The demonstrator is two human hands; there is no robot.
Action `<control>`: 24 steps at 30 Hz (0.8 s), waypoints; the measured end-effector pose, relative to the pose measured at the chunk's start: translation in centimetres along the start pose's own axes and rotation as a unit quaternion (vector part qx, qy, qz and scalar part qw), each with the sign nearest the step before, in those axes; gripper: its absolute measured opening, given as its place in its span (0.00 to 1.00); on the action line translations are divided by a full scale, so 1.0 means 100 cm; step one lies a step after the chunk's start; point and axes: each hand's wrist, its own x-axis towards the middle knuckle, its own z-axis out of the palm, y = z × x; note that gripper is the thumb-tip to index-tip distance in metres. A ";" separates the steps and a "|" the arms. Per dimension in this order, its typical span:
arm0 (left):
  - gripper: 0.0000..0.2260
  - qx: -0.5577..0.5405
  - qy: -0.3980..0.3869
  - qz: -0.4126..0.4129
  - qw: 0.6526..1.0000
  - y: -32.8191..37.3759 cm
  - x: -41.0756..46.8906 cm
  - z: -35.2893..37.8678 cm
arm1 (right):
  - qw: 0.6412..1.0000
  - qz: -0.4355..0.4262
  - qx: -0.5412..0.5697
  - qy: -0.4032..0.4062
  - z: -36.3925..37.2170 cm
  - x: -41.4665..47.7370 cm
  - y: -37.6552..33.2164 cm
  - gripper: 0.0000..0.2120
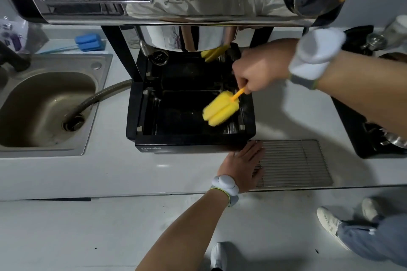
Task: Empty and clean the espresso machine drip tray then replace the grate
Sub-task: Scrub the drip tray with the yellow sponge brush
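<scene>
Right hand point(257, 72): fingers curled shut round the orange handle of the yellow sponge brush point(221, 109).
Brush head: blurred, inside the drip tray point(191, 136) by its right wall.
Left hand point(244, 163): fingers spread flat, resting on the grate's point(293, 163) left end.
Grate: lying on the white counter point(88, 171), just near-right of the tray.
Open room: bare counter left of the grate; sink point(44, 108) far left.

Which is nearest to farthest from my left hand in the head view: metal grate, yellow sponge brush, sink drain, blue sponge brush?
From the left hand:
1. Metal grate, touching, right.
2. Yellow sponge brush, in the tray.
3. Sink drain, far left.
4. Blue sponge brush, back left.
</scene>
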 end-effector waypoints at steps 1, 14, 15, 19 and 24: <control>0.26 0.002 -0.001 -0.001 1.000 0.000 0.000 0.000 | 0.999 0.002 0.040 0.024 0.001 -0.004 0.003 0.07; 0.25 -0.001 0.029 0.008 1.000 0.002 -0.003 -0.005 | 0.887 0.173 0.429 0.011 0.139 -0.039 0.116 0.09; 0.25 0.000 0.032 0.007 0.999 0.003 -0.003 -0.006 | 0.885 0.185 0.426 0.015 0.148 -0.035 0.117 0.10; 0.25 -0.004 0.027 0.000 1.000 0.004 -0.003 -0.007 | 0.848 0.248 0.466 0.046 0.181 -0.008 0.114 0.13; 0.25 -0.015 0.021 -0.005 1.000 0.004 -0.002 -0.009 | 0.829 0.312 0.462 0.039 0.211 0.028 0.099 0.18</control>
